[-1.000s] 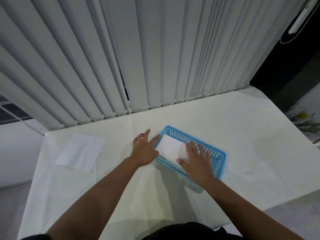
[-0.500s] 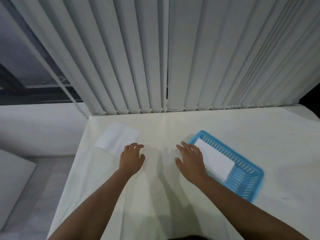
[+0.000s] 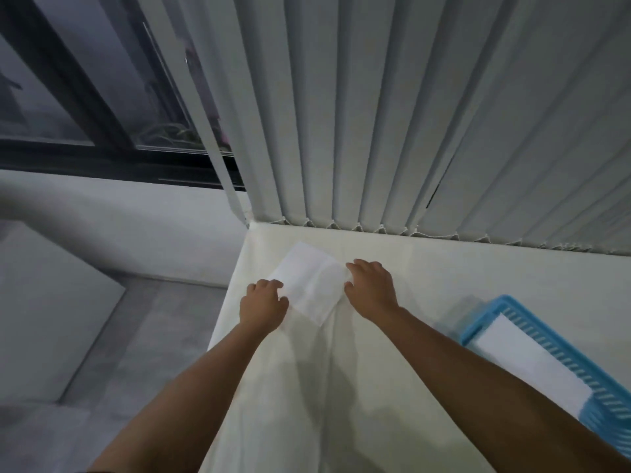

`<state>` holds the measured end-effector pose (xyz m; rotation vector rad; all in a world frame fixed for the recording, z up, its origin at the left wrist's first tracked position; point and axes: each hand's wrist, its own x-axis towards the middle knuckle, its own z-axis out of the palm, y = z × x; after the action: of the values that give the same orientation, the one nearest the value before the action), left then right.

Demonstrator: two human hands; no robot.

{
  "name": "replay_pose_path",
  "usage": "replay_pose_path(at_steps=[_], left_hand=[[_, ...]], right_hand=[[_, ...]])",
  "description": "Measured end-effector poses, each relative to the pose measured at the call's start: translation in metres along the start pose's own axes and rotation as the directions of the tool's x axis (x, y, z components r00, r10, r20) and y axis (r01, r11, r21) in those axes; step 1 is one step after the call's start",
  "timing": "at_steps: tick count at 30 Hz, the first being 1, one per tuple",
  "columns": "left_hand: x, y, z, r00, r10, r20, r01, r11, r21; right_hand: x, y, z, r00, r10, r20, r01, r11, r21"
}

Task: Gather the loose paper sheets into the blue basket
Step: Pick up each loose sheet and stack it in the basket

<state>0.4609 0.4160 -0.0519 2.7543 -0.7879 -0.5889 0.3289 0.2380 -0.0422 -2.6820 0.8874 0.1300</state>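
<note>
A loose white paper sheet [image 3: 309, 285] lies near the far left corner of the white-covered table [image 3: 444, 295]. My left hand [image 3: 263, 303] has its fingers curled on the sheet's near left edge. My right hand [image 3: 370, 288] touches the sheet's right edge with bent fingers. Whether either hand truly pinches the paper is unclear. The blue basket [image 3: 566, 343] sits at the right edge of the view, with a white sheet [image 3: 529, 367] lying inside it. My right forearm hides part of the basket.
Vertical grey blinds [image 3: 409, 114] hang along the table's back edge. The table's left edge [image 3: 225, 308] drops to a grey floor [image 3: 136, 336]. A dark window [image 3: 85, 97] is at the upper left.
My view has swung left, so the basket now sits at the far right. Both hands have left the basket and reached left and forward onto the loose sheet.
</note>
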Motion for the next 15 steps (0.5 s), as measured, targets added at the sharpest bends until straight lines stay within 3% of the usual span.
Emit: replay_pose_path(at_steps=[8, 15], left_hand=[[0.048, -0.003, 0.004, 0.991, -0.129, 0.031, 0.131, 0.985, -0.109], [0.074, -0.003, 0.009, 0.984, -0.158, 0.087, 0.175, 0.948, -0.266]], right_hand=[[0.074, -0.040, 0.013, 0.997, -0.003, 0.077, 0.007, 0.998, -0.055], [0.111, -0.054, 0.027, 0.975, 0.090, 0.204, -0.096, 0.995, 0.020]])
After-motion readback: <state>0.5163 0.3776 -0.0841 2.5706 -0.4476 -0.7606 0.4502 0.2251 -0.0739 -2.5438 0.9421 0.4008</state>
